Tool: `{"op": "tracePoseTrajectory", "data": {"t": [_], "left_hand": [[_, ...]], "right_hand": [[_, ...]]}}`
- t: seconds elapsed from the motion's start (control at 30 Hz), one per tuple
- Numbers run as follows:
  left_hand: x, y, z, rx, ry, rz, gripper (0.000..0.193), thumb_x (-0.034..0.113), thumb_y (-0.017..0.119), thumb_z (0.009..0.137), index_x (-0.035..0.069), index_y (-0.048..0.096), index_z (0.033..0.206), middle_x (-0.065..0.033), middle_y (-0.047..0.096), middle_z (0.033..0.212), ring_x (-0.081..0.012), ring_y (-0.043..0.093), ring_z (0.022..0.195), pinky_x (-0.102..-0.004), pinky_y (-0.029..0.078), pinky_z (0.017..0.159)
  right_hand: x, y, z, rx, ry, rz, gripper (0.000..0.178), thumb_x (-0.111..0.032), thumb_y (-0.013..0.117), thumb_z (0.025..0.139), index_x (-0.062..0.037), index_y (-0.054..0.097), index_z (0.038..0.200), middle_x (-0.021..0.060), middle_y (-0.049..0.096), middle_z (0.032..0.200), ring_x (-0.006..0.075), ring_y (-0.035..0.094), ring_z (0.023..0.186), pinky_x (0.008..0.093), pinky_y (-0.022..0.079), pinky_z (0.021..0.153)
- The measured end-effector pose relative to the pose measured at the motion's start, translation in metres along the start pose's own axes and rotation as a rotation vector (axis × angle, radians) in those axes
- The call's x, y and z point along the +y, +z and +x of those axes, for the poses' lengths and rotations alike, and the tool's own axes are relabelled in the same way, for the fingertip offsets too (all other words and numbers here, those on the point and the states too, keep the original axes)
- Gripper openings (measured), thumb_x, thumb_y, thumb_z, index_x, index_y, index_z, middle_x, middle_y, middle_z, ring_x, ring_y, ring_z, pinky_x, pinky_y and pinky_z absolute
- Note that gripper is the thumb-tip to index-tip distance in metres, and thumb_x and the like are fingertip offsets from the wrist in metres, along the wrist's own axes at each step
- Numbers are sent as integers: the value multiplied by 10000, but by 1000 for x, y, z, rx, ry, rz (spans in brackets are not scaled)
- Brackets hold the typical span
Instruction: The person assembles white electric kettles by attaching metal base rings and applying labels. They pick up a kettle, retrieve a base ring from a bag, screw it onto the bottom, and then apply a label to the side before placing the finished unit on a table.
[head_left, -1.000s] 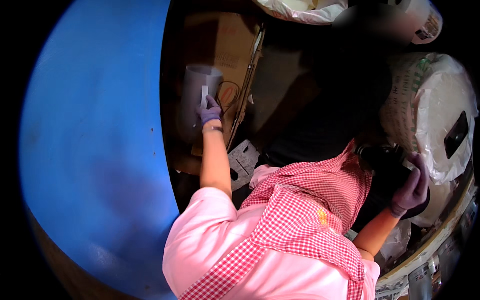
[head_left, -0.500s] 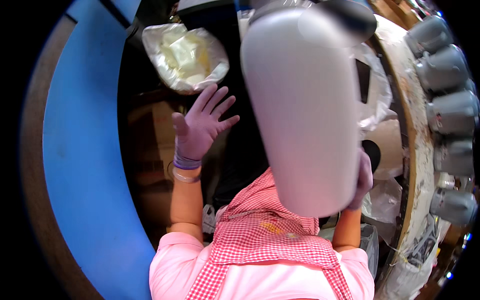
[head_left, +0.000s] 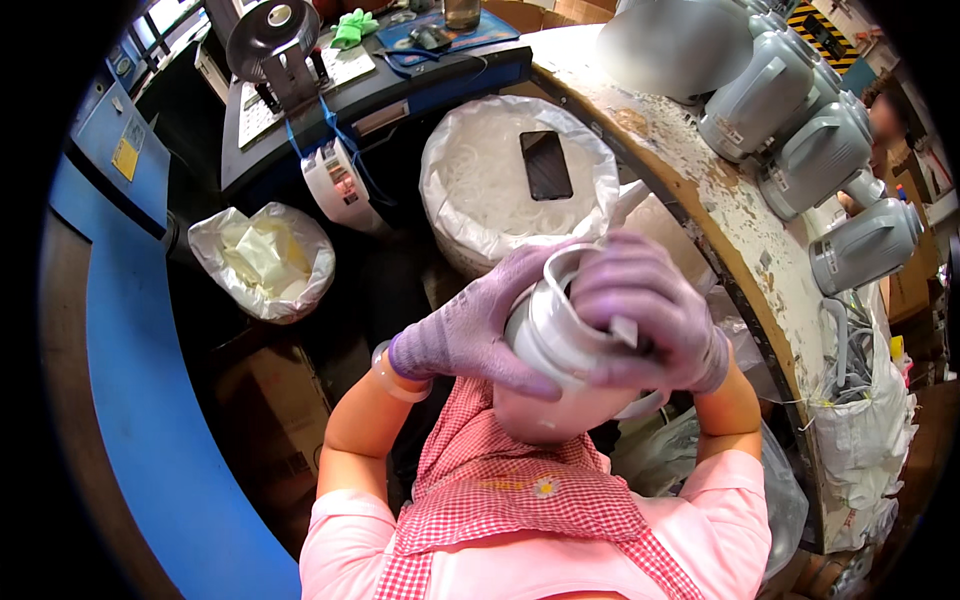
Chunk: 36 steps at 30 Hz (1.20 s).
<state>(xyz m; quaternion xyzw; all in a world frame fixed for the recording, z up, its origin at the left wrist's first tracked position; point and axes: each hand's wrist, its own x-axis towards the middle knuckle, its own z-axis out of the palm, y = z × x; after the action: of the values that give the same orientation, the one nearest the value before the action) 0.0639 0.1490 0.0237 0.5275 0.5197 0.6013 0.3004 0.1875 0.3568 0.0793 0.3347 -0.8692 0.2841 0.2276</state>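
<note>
A pale grey thermos jug [head_left: 545, 415] stands close to my apron, tilted, with its round mouth facing up. My left hand [head_left: 470, 330], in a light purple glove, wraps round the jug's neck and shoulder from the left. Over the right side of the mouth curls my right hand [head_left: 650, 305], gloved alike, its fingers gripping the rim and somewhat smeared by motion. Beneath this hand part of the jug's handle [head_left: 642, 404] shows. A small pale piece sticks out by the right fingers, and I cannot tell what it is.
Ahead stands a lined bin [head_left: 440, 190] of clear rings with a phone [head_left: 546, 165] on top. A smaller lined bin [head_left: 215, 240] is at left. Several grey jugs [head_left: 820, 160] line the worn bench [head_left: 690, 170] at right. A blue surface [head_left: 150, 400] runs along the left.
The jug has come down from close before the camera to my apron. My left hand, spread in the air before, has closed on its neck. My right hand has moved to its mouth.
</note>
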Motion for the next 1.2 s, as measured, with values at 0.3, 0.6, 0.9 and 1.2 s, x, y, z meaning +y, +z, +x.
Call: {"op": "tracePoseTrajectory", "data": {"t": [0.3, 0.6, 0.9, 1.2], "left_hand": [[10, 22, 10, -98, 194, 279, 1085, 422, 945, 578, -19, 428, 1425, -212, 459, 1433, -323, 472, 1338, -412, 385, 1126], [8, 31, 12, 134, 5, 199, 902, 298, 899, 687, -23, 460, 1406, -161, 597, 1293, -245, 576, 1217, -374, 426, 1074], [18, -37, -40, 527, -47, -14, 810, 192, 906, 627, -19, 540, 1319, -106, 617, 1260, -191, 591, 1165, -351, 456, 1032], [-18, -50, -101, 843, 11, 470, 881, 254, 942, 571, -31, 549, 1306, -175, 536, 1324, -287, 572, 1201, -398, 467, 1034]], "right_hand": [[-28, 10, -7, -88, 33, -142, 250, -307, 752, 715, -93, 624, 734, 38, 577, 673, 230, 609, 635, 445, 522, 832], [-4, -31, 13, 353, 11, -4, 136, -243, 648, 818, -112, 641, 780, 78, 622, 845, 280, 608, 839, 460, 472, 874], [200, -124, 127, 802, 187, -138, 402, -327, 739, 853, -84, 624, 1152, 123, 683, 1033, 239, 662, 943, 385, 534, 839], [363, 140, 98, -209, 553, -379, 369, -421, 566, 930, -137, 683, 1134, 180, 690, 1105, 351, 662, 1051, 446, 517, 927]]}}
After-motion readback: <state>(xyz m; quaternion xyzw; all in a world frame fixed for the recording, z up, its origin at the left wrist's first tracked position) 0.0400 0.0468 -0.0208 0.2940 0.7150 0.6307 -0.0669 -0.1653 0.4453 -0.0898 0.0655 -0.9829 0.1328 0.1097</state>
